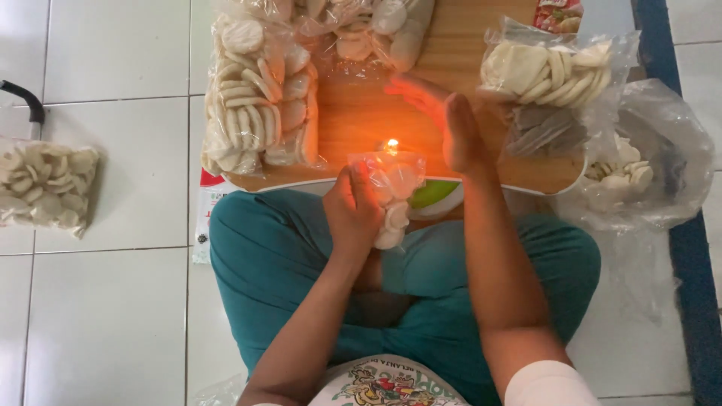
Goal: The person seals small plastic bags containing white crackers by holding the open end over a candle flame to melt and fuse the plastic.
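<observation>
White tiled floor beneath a wooden board (361, 120) set before crossed legs in teal trousers. Head view: small clear bag of white crackers (391, 197) gripped in left hand (352, 210), its top just beside a small flame (391, 143); right hand (451, 124) open, edge-on, cupped just right of flame, holding nothing. Filled cracker bags (259, 98) on board at left, another (545, 71) at right, one (45, 184) on floor far left. Loose crackers in large clear sack (639, 165) at right; red-and-white package (207, 214) partly hidden under board's near left edge

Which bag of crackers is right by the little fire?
The small bag in the left hand; its top meets the flame. The other bags lie apart.
</observation>
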